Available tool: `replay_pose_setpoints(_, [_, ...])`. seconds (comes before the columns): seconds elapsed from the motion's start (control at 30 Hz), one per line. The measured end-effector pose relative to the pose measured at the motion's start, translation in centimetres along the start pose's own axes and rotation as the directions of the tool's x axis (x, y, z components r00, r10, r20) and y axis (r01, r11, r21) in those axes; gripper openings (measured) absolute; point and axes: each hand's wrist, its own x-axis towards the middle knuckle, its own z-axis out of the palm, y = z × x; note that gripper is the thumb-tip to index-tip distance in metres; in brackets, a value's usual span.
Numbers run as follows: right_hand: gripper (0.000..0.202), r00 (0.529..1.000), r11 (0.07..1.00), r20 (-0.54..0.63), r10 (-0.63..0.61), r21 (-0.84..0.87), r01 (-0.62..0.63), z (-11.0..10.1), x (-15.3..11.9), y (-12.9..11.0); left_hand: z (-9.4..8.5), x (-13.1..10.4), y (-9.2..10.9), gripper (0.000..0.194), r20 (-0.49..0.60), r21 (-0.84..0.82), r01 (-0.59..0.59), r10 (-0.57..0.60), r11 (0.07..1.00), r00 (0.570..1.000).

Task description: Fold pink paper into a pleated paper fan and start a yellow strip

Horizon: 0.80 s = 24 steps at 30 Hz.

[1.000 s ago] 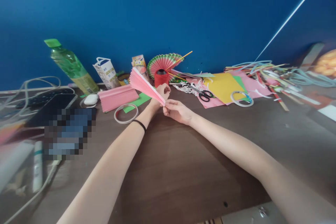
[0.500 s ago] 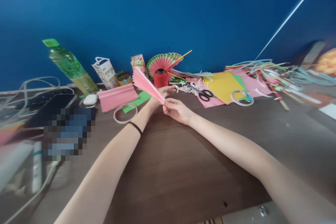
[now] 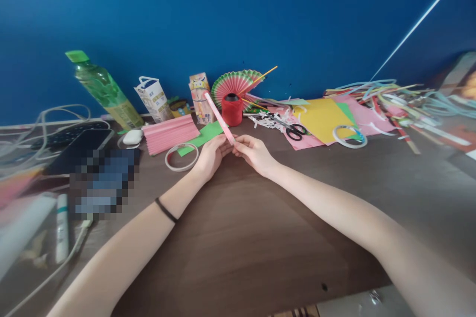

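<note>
A narrow folded pink paper strip [image 3: 218, 116] slants up and to the left from between my hands. My right hand [image 3: 254, 153] pinches its lower end. My left hand [image 3: 214, 153] is closed round the same lower end, its fingers meeting those of my right hand. Behind the strip stand a red thread spool [image 3: 232, 110] and a pleated pink and green paper fan [image 3: 231, 84] with a yellow stick. Left of my hands lie a pleated pink paper [image 3: 171, 133], a green paper [image 3: 204, 136] and a tape roll [image 3: 182, 157].
Black scissors [image 3: 295, 132], a yellow sheet [image 3: 320, 119] and another tape roll [image 3: 349, 137] lie at the right back, near a pile of coloured strips [image 3: 394, 104]. A green bottle [image 3: 106, 91], a carton [image 3: 153, 99] and a phone [image 3: 107, 178] are at the left.
The pink paper, partly fanned out before, is now a narrow strip. My left hand has drawn back from behind it and closed at its lower end. The view has shifted slightly.
</note>
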Motion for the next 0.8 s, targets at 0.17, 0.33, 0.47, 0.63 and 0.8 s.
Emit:
replay_pose_setpoints(0.17, [0.024, 0.999, 0.997, 0.020, -0.027, -0.066, 0.028, -0.02, -0.17, 0.00, 0.29, -0.18, -0.07, 0.017, -0.015, -0.006, -0.016, 0.016, 1.000, 1.000])
replay_pose_setpoints(0.33, [0.022, 0.998, 0.994, 0.035, -0.043, -0.099, 0.046, 0.06, -0.27, 0.01, 0.31, -0.30, -0.24, 0.016, 0.010, -0.047, -0.034, 0.035, 0.998, 0.999])
replay_pose_setpoints(0.47, [0.020, 0.998, 0.993, 0.034, -0.052, -0.106, 0.055, 0.00, -0.24, 0.03, 0.10, -0.27, -0.60, 0.022, 0.032, -0.012, -0.075, 0.075, 0.997, 0.997])
replay_pose_setpoints(0.63, [0.017, 0.997, 0.994, 0.049, -0.055, -0.095, 0.060, -0.15, -0.19, 0.12, 0.00, -0.24, -0.90, 0.023, 0.009, 0.140, -0.139, 0.139, 0.980, 0.990])
replay_pose_setpoints(0.8, [0.018, 0.997, 0.993, 0.049, -0.060, -0.103, 0.065, -0.13, -0.33, 0.14, 0.22, -0.48, -0.45, 0.022, -0.011, 0.288, -0.142, 0.151, 0.947, 0.988])
